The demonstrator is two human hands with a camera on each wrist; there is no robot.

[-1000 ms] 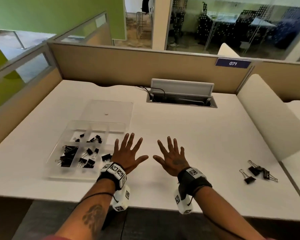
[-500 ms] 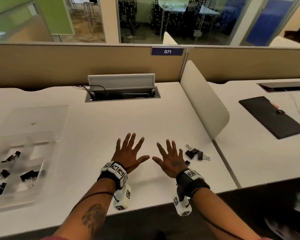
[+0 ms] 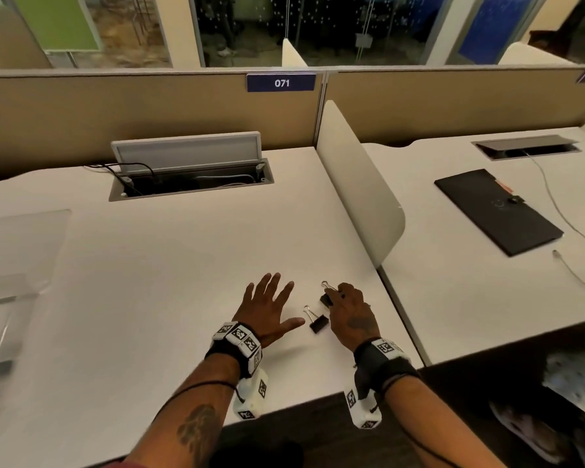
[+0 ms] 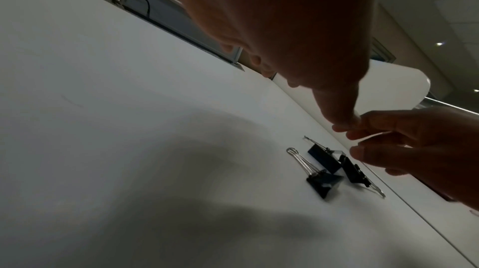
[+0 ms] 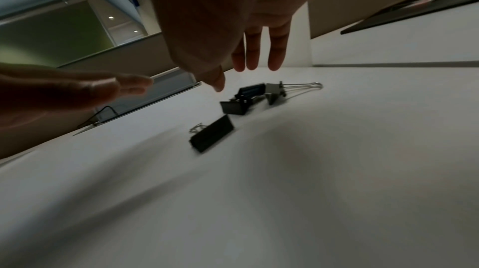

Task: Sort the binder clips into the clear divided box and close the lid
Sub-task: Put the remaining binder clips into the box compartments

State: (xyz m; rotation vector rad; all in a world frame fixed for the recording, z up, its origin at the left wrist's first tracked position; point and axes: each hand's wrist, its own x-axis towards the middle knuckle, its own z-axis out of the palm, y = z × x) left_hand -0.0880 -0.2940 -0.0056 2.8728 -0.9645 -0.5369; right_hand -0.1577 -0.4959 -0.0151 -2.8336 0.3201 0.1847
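**Hands arriving at the last loose clips, box left far to the side**

Head view. The gaze is now sitting right of where it was a second ago: the clear divided plastic box [image 3: 4,298], then in full view with clips in its cells, is showing only as a blurred edge at far left, lid open. Both hands were lying spread and flat; now the right hand [image 3: 350,314] is reaching over the small cluster of black binder clips with silver wire handles [image 3: 328,297] near the white desk's [image 3: 149,298] right edge. Its fingers are bending down over the cluster; whether they are touching it is hidden here. The left hand [image 3: 267,309] is staying flat, fingers spread, holding nothing. A lone black binder clip [image 3: 318,322] is lying between the two hands, its long axis running diagonally, handles pointing up-left and away from the person, black body toward them.

Left wrist view. The lone clip [image 4: 324,184] is resting flat and untouched, handles leading away toward the cable tray. The right hand's fingertips [image 4: 362,153] are hovering loosely curled just above the cluster, gripping nothing yet.

Right wrist view. The fingers are hanging straight and relaxed above the clips; the cluster's [image 5: 249,96] longest handles are pointing right. Judgement: pickup is starting, and a long carry to the box lies ahead.
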